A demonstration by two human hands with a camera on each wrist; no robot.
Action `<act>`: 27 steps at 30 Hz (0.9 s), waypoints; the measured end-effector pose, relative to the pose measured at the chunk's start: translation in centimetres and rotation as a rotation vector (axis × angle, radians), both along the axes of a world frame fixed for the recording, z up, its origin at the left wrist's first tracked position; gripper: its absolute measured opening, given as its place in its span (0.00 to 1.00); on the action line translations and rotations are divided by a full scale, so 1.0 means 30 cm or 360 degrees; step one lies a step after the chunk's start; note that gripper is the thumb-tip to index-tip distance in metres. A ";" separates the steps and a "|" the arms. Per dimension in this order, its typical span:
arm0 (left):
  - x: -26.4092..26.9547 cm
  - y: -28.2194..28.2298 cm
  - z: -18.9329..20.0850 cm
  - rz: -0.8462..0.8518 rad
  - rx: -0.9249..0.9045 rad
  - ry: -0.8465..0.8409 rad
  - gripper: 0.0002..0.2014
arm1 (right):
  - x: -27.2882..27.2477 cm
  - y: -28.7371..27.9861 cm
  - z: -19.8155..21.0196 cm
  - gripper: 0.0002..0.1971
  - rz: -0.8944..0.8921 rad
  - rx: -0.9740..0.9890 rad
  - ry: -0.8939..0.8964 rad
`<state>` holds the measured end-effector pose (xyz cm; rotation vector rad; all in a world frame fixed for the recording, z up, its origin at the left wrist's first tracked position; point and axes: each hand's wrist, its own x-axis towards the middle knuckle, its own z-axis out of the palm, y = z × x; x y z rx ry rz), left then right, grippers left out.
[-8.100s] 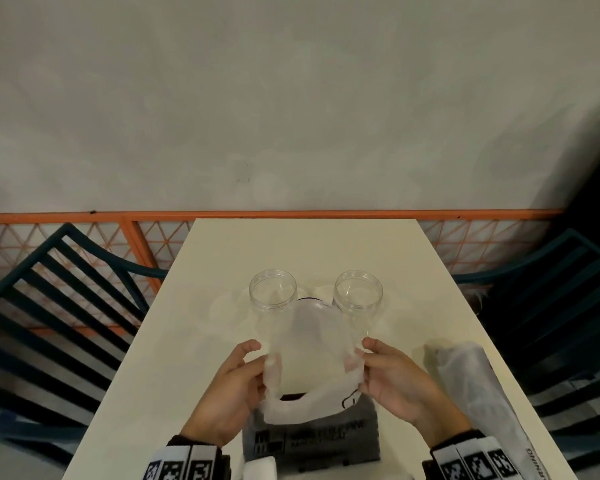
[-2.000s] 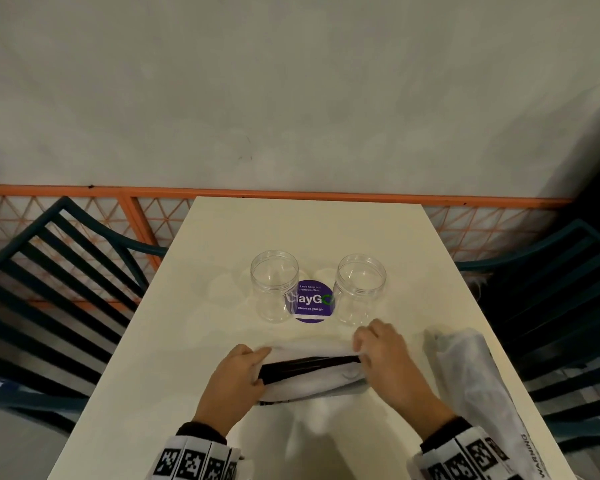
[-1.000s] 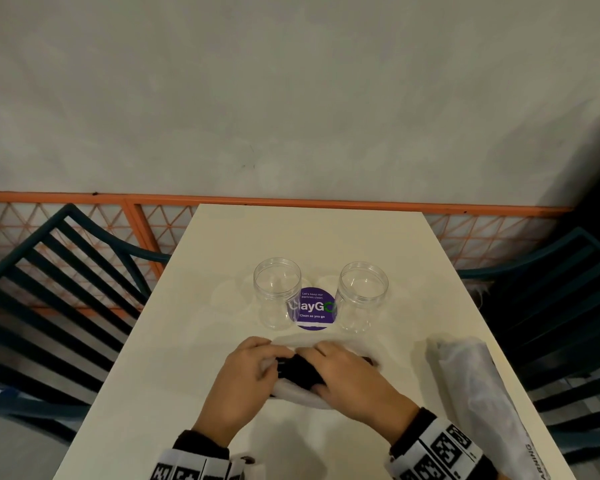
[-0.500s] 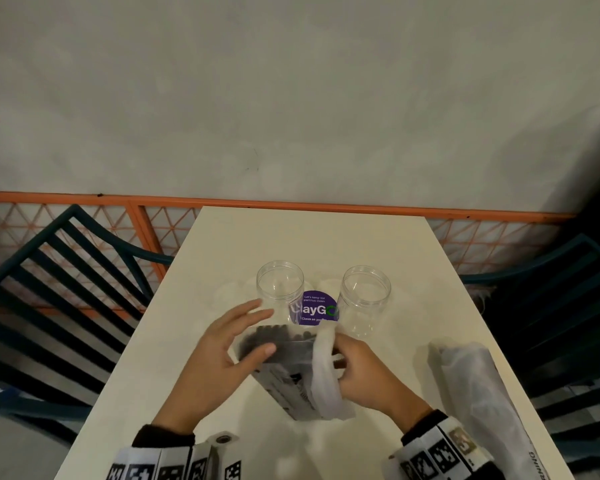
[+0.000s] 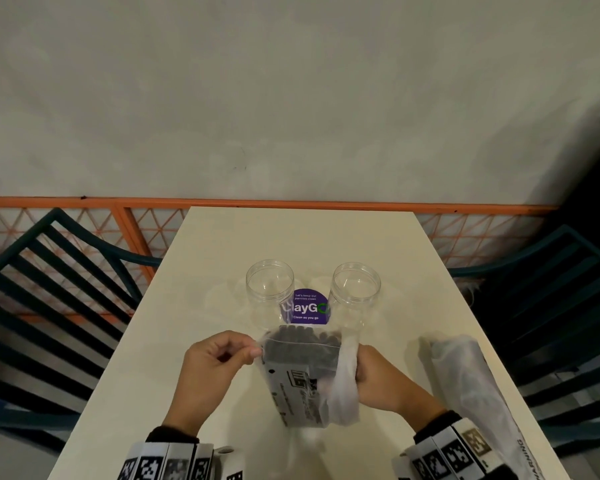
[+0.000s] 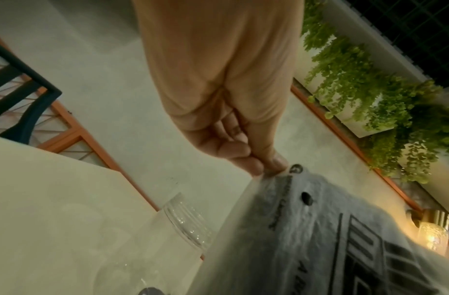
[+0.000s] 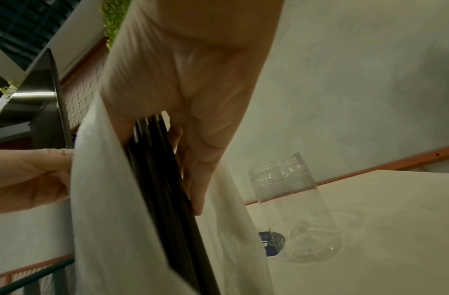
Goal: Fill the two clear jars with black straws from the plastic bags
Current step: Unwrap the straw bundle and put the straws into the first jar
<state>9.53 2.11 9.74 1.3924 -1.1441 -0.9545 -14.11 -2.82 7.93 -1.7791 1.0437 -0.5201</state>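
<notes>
Two clear jars stand open and empty mid-table, one on the left [image 5: 270, 289] and one on the right [image 5: 356, 289]. In front of them I hold a frosted plastic bag of black straws [image 5: 297, 374] upright, its open top showing the straw ends [image 5: 303, 336]. My left hand [image 5: 255, 351] pinches the bag's top left edge between thumb and forefinger; the left wrist view shows that pinch [image 6: 267, 169] at the bag's corner [image 6: 306, 219]. My right hand [image 5: 371, 372] grips the bag's right side. In the right wrist view its thumb [image 7: 192, 189] lies along the black straws [image 7: 162, 189].
A second frosted bag [image 5: 465, 386] lies along the table's right edge. A round purple sticker [image 5: 305, 308] sits between the jars. Dark slatted chairs [image 5: 49, 289] flank the cream table [image 5: 222, 254], with an orange rail and a wall behind.
The bag lay flat under both hands a second ago; now it stands upright with its mouth open. My left hand went from spread fingers on the bag to a pinch on its top edge.
</notes>
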 end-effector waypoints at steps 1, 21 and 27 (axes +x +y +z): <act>-0.003 0.002 0.001 -0.0025 -0.0003 -0.0038 0.08 | 0.000 0.001 -0.001 0.15 -0.0063 -0.0025 -0.0048; -0.020 0.016 -0.045 -0.0236 0.0089 0.0130 0.13 | -0.003 -0.007 -0.100 0.16 -0.0222 0.0139 -0.0347; -0.064 -0.007 -0.065 0.0085 -0.0003 0.0054 0.07 | 0.025 0.003 -0.123 0.15 -0.0399 0.0088 -0.0515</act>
